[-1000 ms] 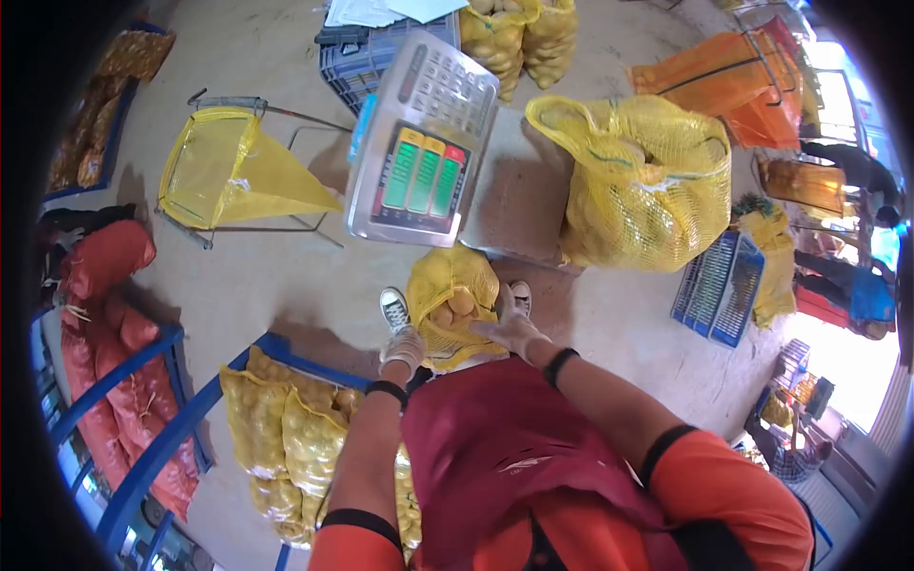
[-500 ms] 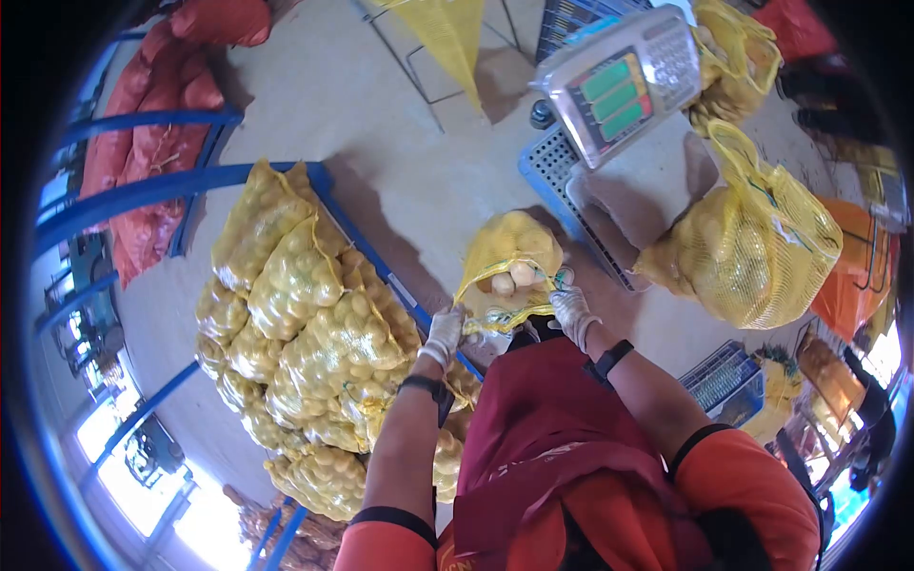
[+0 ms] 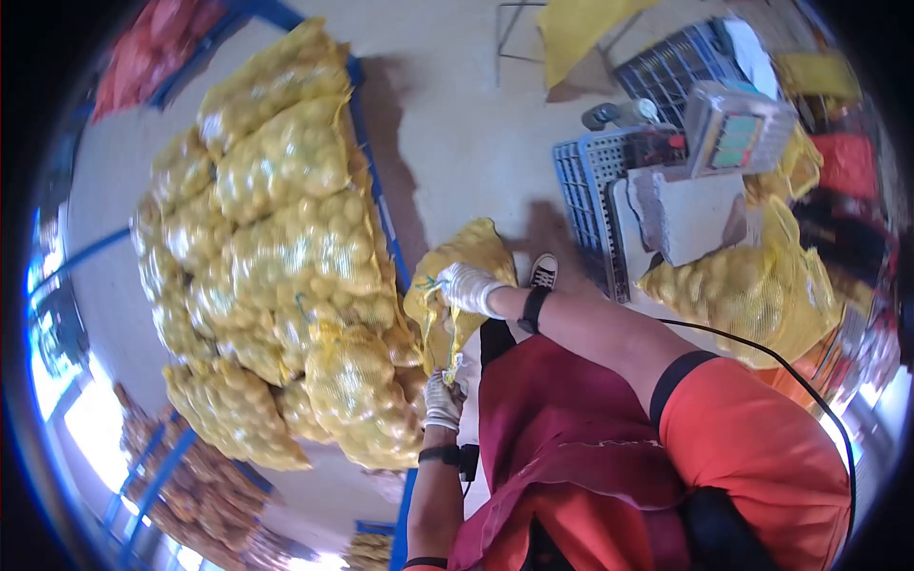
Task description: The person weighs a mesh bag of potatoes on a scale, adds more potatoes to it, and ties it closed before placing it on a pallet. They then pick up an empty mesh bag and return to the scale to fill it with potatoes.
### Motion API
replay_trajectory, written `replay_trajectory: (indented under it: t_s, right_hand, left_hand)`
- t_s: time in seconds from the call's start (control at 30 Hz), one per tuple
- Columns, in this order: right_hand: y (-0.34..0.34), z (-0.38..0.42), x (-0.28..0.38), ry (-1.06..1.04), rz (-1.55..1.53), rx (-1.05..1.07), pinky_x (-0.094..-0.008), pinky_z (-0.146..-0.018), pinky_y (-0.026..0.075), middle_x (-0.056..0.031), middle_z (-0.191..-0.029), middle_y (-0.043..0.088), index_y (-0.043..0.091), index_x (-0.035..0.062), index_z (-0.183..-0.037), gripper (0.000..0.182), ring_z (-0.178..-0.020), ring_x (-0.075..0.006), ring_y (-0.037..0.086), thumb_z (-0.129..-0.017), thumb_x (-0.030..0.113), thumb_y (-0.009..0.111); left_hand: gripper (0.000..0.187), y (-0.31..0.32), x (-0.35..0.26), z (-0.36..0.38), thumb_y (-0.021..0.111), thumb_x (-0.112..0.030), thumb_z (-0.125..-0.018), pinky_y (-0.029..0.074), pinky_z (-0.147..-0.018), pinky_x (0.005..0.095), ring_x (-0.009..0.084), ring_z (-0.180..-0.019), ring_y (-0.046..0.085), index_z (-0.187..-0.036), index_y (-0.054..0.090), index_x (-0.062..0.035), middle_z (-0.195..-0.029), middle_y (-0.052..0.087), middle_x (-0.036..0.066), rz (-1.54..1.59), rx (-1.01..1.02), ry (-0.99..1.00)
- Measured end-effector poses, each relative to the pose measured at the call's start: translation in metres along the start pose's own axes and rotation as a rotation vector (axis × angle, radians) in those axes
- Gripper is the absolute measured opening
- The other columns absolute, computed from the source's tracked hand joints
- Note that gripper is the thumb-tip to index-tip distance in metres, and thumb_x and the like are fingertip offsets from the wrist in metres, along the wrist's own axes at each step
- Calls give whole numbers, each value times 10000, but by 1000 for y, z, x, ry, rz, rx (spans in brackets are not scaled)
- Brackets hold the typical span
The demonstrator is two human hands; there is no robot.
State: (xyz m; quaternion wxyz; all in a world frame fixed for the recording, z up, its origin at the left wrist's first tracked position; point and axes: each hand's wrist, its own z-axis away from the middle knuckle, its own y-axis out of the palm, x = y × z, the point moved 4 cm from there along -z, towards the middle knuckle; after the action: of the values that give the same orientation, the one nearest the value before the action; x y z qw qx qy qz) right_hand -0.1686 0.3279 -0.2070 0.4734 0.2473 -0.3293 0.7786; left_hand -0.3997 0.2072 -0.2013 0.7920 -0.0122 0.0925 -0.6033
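A yellow mesh bag of potatoes [image 3: 476, 245] stands on the floor in front of my legs, beside the stacked bags. My gloved left hand [image 3: 444, 402] grips the near edge of the bag's mouth, its fingers closed on the mesh. Across the mouth, my gloved right hand [image 3: 468, 288] has its fingers closed on the opposite edge, where a green tie cord shows. Between the hands the rim is drawn out into a narrow opening. The potatoes inside are mostly hidden by mesh and by my right hand.
Left of me, filled potato bags [image 3: 295, 257] are piled on a blue-framed pallet [image 3: 381, 195]. To the right stand a scale display [image 3: 733, 133], a blue plastic crate [image 3: 583, 176] and another filled mesh bag [image 3: 733, 285]. Red sacks [image 3: 152, 52] lie at the far left.
My view and body have turned. The bag has swung left toward the pile; my right hand has come across above my left, and the wide-open mouth has narrowed.
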Motion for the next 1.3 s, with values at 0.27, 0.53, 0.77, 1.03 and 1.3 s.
replay_trajectory:
  t_s: [0.27,0.53,0.77,1.03,1.3]
  right_hand:
    - [31,11,13,-192,-302,102,-359,-814,431,-206,-1036,589,514,70,-1188,369,-948,-333,562,-839,188,495]
    - [6,85,-49,-195,303,62,-440,-825,445,-159,-1219,498,420,50,-1240,390,-1076,-319,520,-895,227,387]
    - [-38,333,-173,23,-90,26,-365,-827,426,-145,-1005,591,546,61,-1059,302,-954,-272,545,-842,261,480]
    - [124,585,-439,439,624,-179,-376,-734,484,-175,-942,622,648,48,-845,248,-869,-320,600,-802,193,452]
    - [45,591,-361,326,477,-665,-398,-746,459,-200,-915,607,588,45,-930,309,-867,-346,579,-810,307,477]
  left_hand:
    - [222,-53,16,-1,453,-334,-896,409,-399,282,116,-358,390,-765,500,-162,-537,474,-24,315,25,185]
    - [255,-32,-37,36,491,-285,-870,429,-431,267,128,-490,510,-870,533,-34,-654,558,58,-474,-69,693]
    - [183,9,10,94,513,-230,-876,474,-553,304,147,-579,558,-902,559,-55,-660,578,83,-1414,506,927]
    - [310,-24,-34,105,494,-332,-866,469,-692,389,340,-748,593,-924,574,-38,-750,614,169,-1673,267,1187]
    - [251,-73,23,56,532,-229,-877,484,-540,281,136,-564,552,-904,583,15,-663,596,68,-1163,511,942]
